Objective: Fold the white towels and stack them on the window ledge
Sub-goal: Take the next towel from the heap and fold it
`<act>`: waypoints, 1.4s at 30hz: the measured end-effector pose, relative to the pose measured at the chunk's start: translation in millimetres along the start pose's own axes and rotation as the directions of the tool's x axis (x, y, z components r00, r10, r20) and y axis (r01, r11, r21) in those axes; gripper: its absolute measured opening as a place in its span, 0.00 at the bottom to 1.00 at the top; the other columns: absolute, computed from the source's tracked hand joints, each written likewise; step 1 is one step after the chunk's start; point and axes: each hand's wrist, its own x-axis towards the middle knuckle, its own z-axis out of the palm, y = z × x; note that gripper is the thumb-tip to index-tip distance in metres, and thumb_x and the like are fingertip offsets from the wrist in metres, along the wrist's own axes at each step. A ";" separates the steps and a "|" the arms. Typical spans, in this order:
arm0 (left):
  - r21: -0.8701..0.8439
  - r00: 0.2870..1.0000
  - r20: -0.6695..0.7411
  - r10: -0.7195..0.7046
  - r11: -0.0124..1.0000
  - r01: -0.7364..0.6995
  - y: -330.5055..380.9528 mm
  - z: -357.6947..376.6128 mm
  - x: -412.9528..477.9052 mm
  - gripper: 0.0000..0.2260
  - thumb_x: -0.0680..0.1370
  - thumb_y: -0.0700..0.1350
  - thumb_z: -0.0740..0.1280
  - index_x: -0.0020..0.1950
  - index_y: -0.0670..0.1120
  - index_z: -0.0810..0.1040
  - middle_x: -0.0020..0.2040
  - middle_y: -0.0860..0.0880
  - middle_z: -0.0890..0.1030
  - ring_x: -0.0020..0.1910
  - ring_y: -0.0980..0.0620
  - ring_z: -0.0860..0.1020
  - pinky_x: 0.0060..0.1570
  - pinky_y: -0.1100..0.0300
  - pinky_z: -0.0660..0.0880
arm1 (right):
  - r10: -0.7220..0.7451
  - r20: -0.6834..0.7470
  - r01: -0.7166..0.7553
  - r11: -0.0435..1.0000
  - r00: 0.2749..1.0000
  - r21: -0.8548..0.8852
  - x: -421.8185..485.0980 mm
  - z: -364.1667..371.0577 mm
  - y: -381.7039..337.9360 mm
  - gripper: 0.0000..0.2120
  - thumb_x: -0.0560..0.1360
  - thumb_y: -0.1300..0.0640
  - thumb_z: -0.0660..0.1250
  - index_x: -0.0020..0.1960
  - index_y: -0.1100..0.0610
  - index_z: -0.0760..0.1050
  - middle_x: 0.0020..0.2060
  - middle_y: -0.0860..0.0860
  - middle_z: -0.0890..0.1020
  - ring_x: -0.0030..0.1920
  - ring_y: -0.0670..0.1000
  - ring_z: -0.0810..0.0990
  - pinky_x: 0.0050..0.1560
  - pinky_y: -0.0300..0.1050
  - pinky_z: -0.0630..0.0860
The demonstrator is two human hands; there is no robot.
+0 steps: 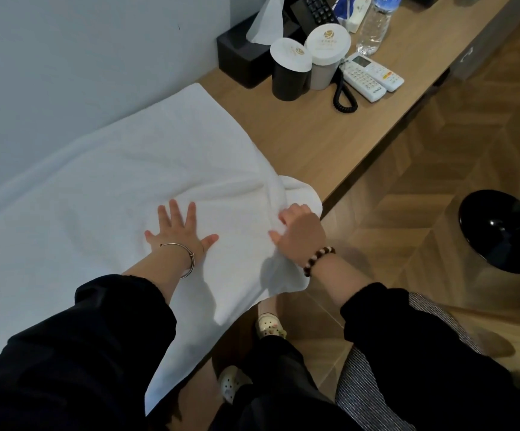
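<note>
While the left hand (180,232) presses the towel (134,194) flat on the desk (308,135), the right hand (299,233) grips its front-edge corner, probably for folding across.

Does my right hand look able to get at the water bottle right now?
Probably not as is: the right hand grips the towel, and the water bottle stands far off beyond the cups and phone.

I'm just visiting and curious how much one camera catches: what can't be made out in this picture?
All in the head view:
towel: left end cut off by the frame's left edge.
right hand: fingertips hidden, curled into the towel's bunched edge.
water bottle: top cut off by the upper edge.
grey cup's lid: print too small to read.
</note>
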 end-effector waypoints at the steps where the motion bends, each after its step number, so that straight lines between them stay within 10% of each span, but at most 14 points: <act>1: -0.003 1.000 -0.001 0.000 1.000 0.000 -0.1 0.2 0.4 0.37 0.77 0.68 0.46 0.75 0.53 0.31 0.76 0.46 0.32 0.75 0.43 0.35 0.70 0.37 0.55 | -0.002 -0.033 0.002 1.000 0.999 0.007 2.2 -6.6 0.6 0.08 0.73 0.54 0.69 0.43 0.59 0.76 0.38 0.54 0.76 0.43 0.56 0.73 0.44 0.46 0.71; 3: -0.012 1.000 -0.003 -0.001 1.000 0.001 -0.1 0.5 0.9 0.37 0.77 0.68 0.47 0.75 0.53 0.32 0.76 0.46 0.32 0.75 0.43 0.35 0.70 0.37 0.55 | 0.144 -0.206 -0.111 0.980 0.968 0.165 8.5 -22.3 17.4 0.05 0.71 0.60 0.72 0.41 0.58 0.76 0.35 0.53 0.74 0.39 0.55 0.74 0.39 0.40 0.67; 6: -0.024 1.000 0.000 0.001 1.000 -0.001 0.0 -2.2 0.5 0.37 0.77 0.68 0.47 0.76 0.53 0.32 0.76 0.46 0.32 0.75 0.42 0.35 0.70 0.36 0.54 | 0.572 0.037 -0.527 0.727 0.819 0.440 8.6 -39.7 54.3 0.05 0.76 0.59 0.64 0.46 0.62 0.74 0.40 0.56 0.73 0.43 0.54 0.72 0.37 0.41 0.62; 14: -0.064 1.000 0.001 0.028 0.998 -0.028 3.9 -24.9 8.6 0.37 0.75 0.65 0.60 0.77 0.51 0.48 0.76 0.42 0.49 0.74 0.39 0.50 0.63 0.41 0.67 | 0.502 0.303 -0.584 0.649 0.810 0.487 62.7 -52.8 13.3 0.18 0.73 0.43 0.64 0.36 0.55 0.66 0.30 0.51 0.65 0.32 0.51 0.64 0.35 0.44 0.61; 19: -0.218 0.960 -0.281 0.013 0.973 -0.077 -11.0 -44.6 24.7 0.18 0.79 0.53 0.60 0.66 0.47 0.71 0.63 0.43 0.68 0.62 0.42 0.66 0.54 0.50 0.71 | 0.432 0.098 -0.442 0.855 0.896 0.271 118.5 -46.3 0.8 0.16 0.76 0.50 0.60 0.32 0.56 0.64 0.29 0.52 0.66 0.34 0.54 0.67 0.36 0.45 0.65; 24: -0.392 0.923 -0.317 -0.219 0.916 0.082 -25.0 -43.1 60.7 0.25 0.81 0.56 0.52 0.77 0.51 0.52 0.77 0.44 0.51 0.76 0.43 0.50 0.68 0.41 0.58 | 0.450 0.421 -0.556 0.813 0.788 0.171 172.8 -54.3 -19.1 0.15 0.81 0.67 0.50 0.60 0.68 0.73 0.59 0.61 0.76 0.59 0.60 0.75 0.55 0.47 0.71; 30: -0.293 0.922 -0.314 -0.225 0.947 0.132 -31.0 -20.3 77.0 0.28 0.80 0.60 0.43 0.77 0.54 0.36 0.78 0.47 0.40 0.77 0.46 0.40 0.72 0.41 0.46 | 0.232 0.833 -0.799 0.493 0.503 0.345 217.8 -41.6 -15.4 0.08 0.79 0.64 0.59 0.49 0.64 0.77 0.43 0.57 0.80 0.46 0.56 0.78 0.54 0.50 0.73; 32: -0.288 0.917 -0.320 -0.239 0.946 0.146 -32.0 -18.2 77.8 0.29 0.80 0.60 0.43 0.77 0.54 0.35 0.78 0.48 0.39 0.77 0.47 0.40 0.73 0.42 0.46 | 0.203 0.855 -0.767 0.572 0.476 0.291 225.1 -38.9 -22.5 0.09 0.78 0.61 0.61 0.45 0.63 0.77 0.43 0.58 0.81 0.46 0.56 0.78 0.54 0.48 0.74; 36: -0.311 0.914 -0.327 -0.241 0.941 0.136 -31.3 -19.0 77.7 0.29 0.79 0.60 0.44 0.77 0.54 0.35 0.78 0.49 0.40 0.77 0.47 0.39 0.73 0.43 0.44 | 0.243 0.685 -0.463 0.873 0.687 0.156 240.0 -33.1 -44.3 0.15 0.78 0.60 0.61 0.33 0.56 0.68 0.31 0.52 0.73 0.32 0.50 0.71 0.31 0.36 0.70; 42: -0.314 0.913 -0.341 -0.224 0.942 0.114 -32.7 -18.3 78.9 0.29 0.79 0.59 0.45 0.77 0.54 0.39 0.78 0.50 0.41 0.77 0.49 0.40 0.73 0.44 0.43 | 0.375 0.230 -0.419 0.887 0.898 0.192 258.2 -24.8 -27.7 0.15 0.79 0.56 0.60 0.34 0.60 0.70 0.32 0.56 0.71 0.39 0.56 0.71 0.41 0.45 0.66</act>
